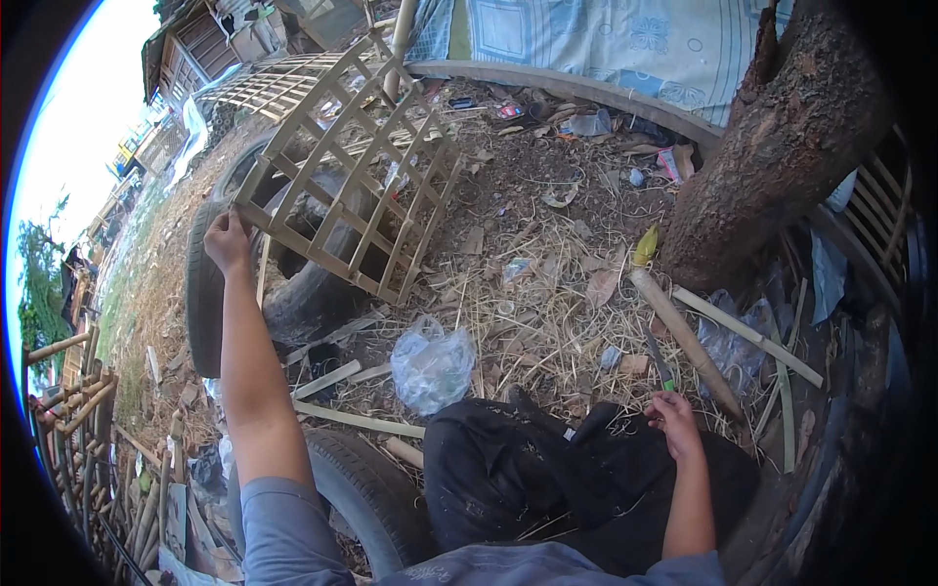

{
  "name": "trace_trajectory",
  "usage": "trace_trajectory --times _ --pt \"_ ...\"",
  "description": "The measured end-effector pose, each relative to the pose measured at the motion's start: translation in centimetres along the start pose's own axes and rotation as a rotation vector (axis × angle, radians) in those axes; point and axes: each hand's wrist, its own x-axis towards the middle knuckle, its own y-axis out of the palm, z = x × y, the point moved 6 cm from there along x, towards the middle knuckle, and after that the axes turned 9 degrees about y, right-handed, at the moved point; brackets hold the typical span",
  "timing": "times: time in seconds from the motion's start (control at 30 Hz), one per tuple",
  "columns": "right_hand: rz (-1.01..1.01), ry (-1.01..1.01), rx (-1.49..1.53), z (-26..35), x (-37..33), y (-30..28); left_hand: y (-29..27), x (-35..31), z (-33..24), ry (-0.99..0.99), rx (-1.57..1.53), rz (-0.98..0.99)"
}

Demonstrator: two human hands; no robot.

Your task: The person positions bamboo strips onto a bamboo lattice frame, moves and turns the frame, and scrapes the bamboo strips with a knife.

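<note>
My left hand (228,241), at the end of an outstretched arm, is closed on the lower left corner of a bamboo lattice frame (337,210). The slatted frame is tilted, above and against old tyres (202,293). Close to my right knee, my right hand (674,426) has its fingers curled at the green handle of a knife (666,379). Its narrow blade points up and away from me over the straw. Most of the handle's lower end is hidden by the fingers. My legs in dark trousers (508,469) are folded below.
A tree trunk (772,146) leans at the right. Bamboo pieces (689,342) lie near it, and a clear plastic bag (433,365) lies before my knees. Another tyre (366,498) is at my left. A blue patterned sheet (606,44) hangs at the back.
</note>
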Motion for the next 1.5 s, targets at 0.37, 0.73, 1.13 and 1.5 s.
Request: trace_trajectory --times 0.37,0.73,1.13,1.5 --pt "0.027 0.009 -0.013 -0.3 -0.1 0.3 -1.9 -2.1 0.3 0.115 0.466 0.159" --pt "0.104 -0.059 -0.121 -0.7 -0.8 1.2 -6.9 -27.4 -9.5 0.075 -0.005 0.674" --pt "0.031 0.002 -0.177 -1.8 -0.9 0.5 -0.8 -41.5 -1.7 -0.252 -0.051 0.879" --pt "0.008 0.12 -0.287 -2.9 0.6 1.3 1.9 -39.8 13.6 -0.011 0.514 0.877"
